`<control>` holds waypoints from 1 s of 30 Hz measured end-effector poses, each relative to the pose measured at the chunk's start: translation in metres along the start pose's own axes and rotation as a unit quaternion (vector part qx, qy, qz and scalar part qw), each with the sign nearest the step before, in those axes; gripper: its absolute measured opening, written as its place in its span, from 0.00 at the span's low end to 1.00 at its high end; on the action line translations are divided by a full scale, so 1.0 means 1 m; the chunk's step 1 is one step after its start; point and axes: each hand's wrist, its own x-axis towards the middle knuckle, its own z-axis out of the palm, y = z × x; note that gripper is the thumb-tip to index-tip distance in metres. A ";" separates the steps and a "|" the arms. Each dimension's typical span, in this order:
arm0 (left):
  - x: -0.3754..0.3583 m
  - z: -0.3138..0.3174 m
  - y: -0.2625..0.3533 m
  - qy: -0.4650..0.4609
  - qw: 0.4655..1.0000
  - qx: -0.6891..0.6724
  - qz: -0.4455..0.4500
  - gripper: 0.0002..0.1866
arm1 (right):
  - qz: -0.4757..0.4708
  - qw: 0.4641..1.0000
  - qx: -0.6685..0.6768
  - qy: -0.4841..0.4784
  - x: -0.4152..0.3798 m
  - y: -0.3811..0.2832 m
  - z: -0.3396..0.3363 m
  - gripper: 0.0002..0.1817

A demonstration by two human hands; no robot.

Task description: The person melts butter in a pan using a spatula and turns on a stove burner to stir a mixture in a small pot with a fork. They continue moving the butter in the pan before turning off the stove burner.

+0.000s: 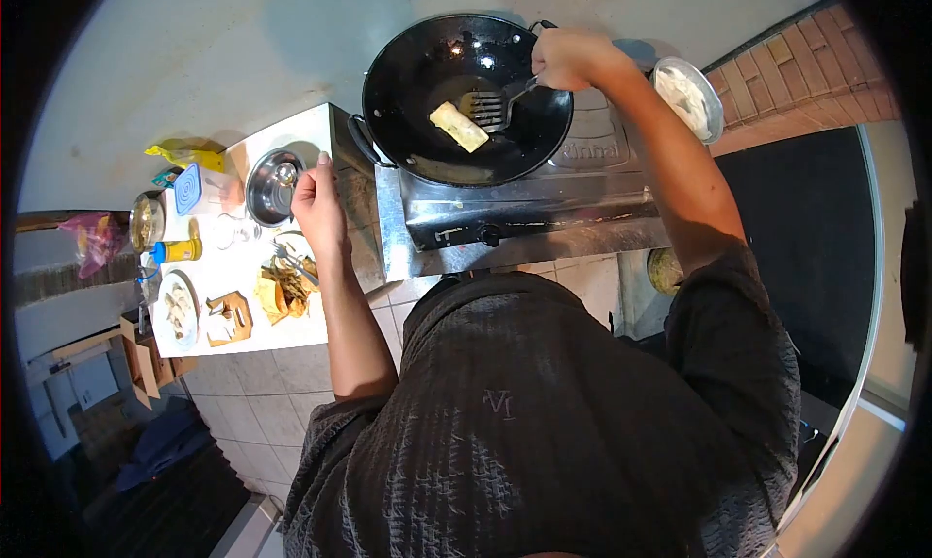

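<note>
My right hand (568, 59) is closed round the handle of a slotted spatula (492, 113), which is lowered into a black wok (408, 68). The blade lies right beside a pale, rectangular folded roll (458, 127) in the bottom of the wok. A little oil shines around the roll. My left hand (318, 201) is raised at the wok's left, fingers curled in and one digit pointing up, with nothing showing in it. In this view it overlaps the edge of a metal bowl (262, 191) on the white side table (291, 136).
The wok sits on a gas stove (524, 213). A bowl of white contents (687, 97) stands at the right. On the side table are a blue-lidded container (189, 189), a yellow bottle (179, 251), a plate (190, 337) and crumpled brown paper (282, 291) with a fork.
</note>
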 end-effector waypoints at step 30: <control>0.023 -0.003 0.001 -0.028 0.994 0.101 0.000 0.21 | -0.103 0.979 0.157 0.083 -0.042 0.002 -0.014 0.13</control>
